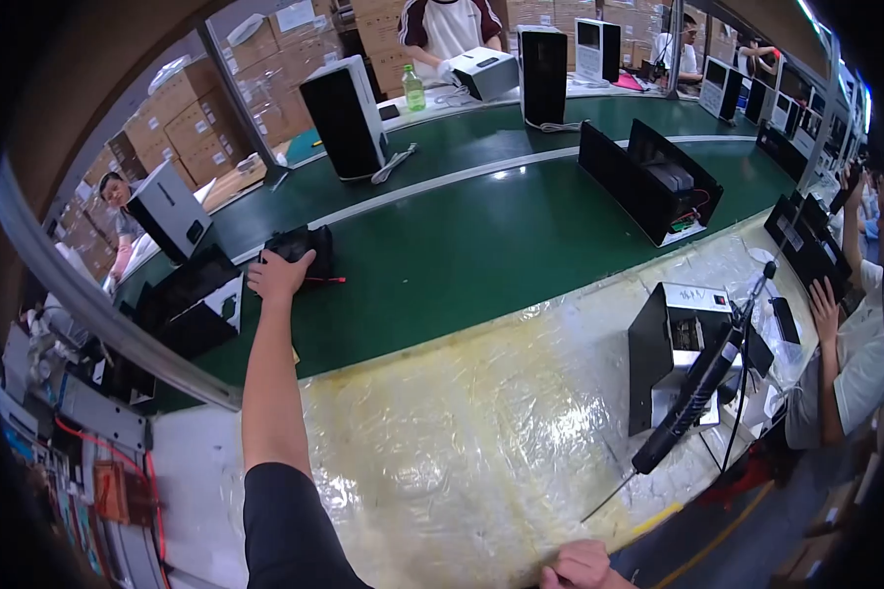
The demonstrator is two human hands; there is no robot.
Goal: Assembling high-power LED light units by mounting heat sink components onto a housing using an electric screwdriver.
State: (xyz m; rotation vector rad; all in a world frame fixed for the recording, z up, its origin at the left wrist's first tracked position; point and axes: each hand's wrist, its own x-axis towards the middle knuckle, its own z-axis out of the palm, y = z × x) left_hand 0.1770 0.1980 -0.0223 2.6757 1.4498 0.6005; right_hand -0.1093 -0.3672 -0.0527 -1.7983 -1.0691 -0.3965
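Note:
My left arm reaches far across to the green conveyor, where my left hand is closed over the near side of a black block-shaped part with a short red-tipped wire. Just left of it lies an open black casing with a white edge panel. At the bottom edge, my right hand is curled by the near rim of the plastic-covered worktop; whatever its fingers may hold is hidden. A black electric screwdriver with a long thin bit hangs over the worktop, in front of an open black-and-silver case.
Another open black casing sits on the conveyor. Tall black-and-white units stand along its far lane, with coiled cables beside them. A co-worker's hand touches a black panel at right. A metal post rises at left.

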